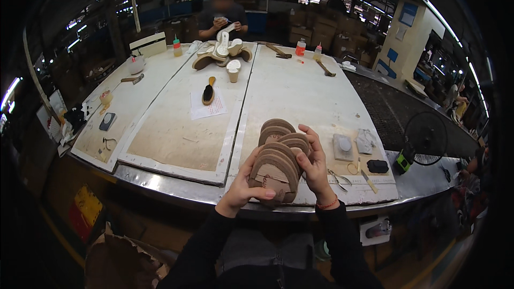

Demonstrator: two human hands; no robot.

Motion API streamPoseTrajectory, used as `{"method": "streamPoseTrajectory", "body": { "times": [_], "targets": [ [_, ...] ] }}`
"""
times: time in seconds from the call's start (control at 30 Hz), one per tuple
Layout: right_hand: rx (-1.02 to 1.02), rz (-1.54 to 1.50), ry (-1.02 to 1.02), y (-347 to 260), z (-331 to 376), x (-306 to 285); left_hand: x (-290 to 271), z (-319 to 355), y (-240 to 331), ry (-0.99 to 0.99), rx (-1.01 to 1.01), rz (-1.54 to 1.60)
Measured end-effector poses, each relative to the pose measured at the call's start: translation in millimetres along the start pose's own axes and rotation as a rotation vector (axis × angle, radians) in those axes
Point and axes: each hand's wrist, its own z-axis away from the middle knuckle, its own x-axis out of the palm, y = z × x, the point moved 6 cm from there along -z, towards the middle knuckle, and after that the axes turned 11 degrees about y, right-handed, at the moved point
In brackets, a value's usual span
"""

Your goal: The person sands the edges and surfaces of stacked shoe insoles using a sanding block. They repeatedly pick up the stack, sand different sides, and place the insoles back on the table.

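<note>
A stack of brown, rounded shoe-sole pieces [274,167] is held between my two hands above the table's near edge. The pieces are layered, with dark rims and some printing on their faces. My left hand [245,186] wraps the near left side, thumb lying across the front piece. On the other side, my right hand [314,165] grips the stack with its thumb against the pieces and its fingers behind. Parts of the fingers are hidden by the stack.
The white-topped table [305,96] carries a brush [208,93] on a paper sheet, a pile of wedge soles [222,48], hammers [133,79] and bottles [300,48]. Pliers [338,177], a knife [369,182] and a fan [425,136] are at right. Another person [223,16] works across the table.
</note>
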Motion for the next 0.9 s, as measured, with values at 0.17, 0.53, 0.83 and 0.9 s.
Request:
{"method": "streamPoseTrajectory", "body": {
  "times": [0.17, 0.53, 0.83, 0.9],
  "targets": [
    [0.004, 0.075, 0.043, 12, 0, -10, -7, 4, 7, 0.072, 0.142, 0.047],
    [0.102, -0.135, 0.078, 14, 6, -24, -83, -2, 80, 0.628, 0.626, -0.064],
    [0.09, -0.204, -0.045, -21, 5, 9, -35, -72, 22, 0.332, 0.548, -0.203],
    [0.096, -0.195, -0.03, -19, 5, 10, -29, -71, -1, 0.273, 0.434, -0.149]
  ]
}}
